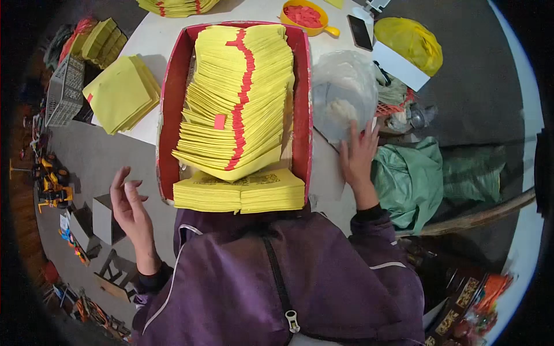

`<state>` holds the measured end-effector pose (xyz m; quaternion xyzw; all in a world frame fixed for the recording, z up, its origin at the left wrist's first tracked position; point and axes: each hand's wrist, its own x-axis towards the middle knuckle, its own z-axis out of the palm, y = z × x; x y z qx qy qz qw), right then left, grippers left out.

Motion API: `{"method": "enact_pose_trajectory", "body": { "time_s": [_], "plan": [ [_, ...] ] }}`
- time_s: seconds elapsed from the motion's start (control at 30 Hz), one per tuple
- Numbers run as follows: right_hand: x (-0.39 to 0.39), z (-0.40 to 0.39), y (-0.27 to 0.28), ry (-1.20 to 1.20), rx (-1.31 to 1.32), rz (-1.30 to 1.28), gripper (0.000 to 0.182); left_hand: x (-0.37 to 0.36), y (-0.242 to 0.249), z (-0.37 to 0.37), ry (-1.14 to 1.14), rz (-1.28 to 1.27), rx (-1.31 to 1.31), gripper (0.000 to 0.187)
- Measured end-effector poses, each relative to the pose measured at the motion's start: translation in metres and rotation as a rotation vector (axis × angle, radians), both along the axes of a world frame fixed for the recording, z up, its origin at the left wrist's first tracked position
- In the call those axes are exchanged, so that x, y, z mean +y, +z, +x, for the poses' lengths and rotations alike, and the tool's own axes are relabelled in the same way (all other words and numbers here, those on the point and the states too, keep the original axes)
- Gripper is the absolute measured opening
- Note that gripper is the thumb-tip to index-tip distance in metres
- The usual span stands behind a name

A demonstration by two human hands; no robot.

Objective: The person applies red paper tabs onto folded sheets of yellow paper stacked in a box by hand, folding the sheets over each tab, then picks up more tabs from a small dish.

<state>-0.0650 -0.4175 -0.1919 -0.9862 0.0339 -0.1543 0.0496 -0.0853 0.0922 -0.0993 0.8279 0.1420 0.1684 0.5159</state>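
Resting spread on the table, the right hand (pixel 358 155) is touching the clear plastic bag (pixel 343 95) lying just beyond it; the left hand (pixel 130 202) is hanging open, empty, far left.

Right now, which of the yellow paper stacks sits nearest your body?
The squared-up stack at the near end of the red tray, printed edge showing. The fanned stack with red strips lies behind it; the loose pile lies outside the tray, far left.

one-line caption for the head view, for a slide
Right hand by a clear bag, left hand raised empty, yellow sheets fanned in a red box.
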Motion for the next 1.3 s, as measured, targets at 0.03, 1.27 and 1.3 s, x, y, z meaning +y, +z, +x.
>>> {"method": "enact_pose_trajectory", "body": {
  "time_s": [0.03, 1.27, 1.3],
  "plan": [
    [0.008, -0.005, -0.005, -0.004, -0.004, 0.003, 0.067, -0.005, 0.006, 0.001, -0.004, 0.003, -0.004, 0.037],
    [0.210, 0.051, 0.148, 0.667, -0.107, 0.282, 0.042, -0.030, 0.084, 0.093, -0.988, 0.118, 0.002, 0.014],
    [0.213, 0.054, 0.148, 0.671, -0.099, 0.245, 0.042, -0.035, 0.082, 0.101, -0.846, 0.057, 0.019, 0.010]
  ]
}}
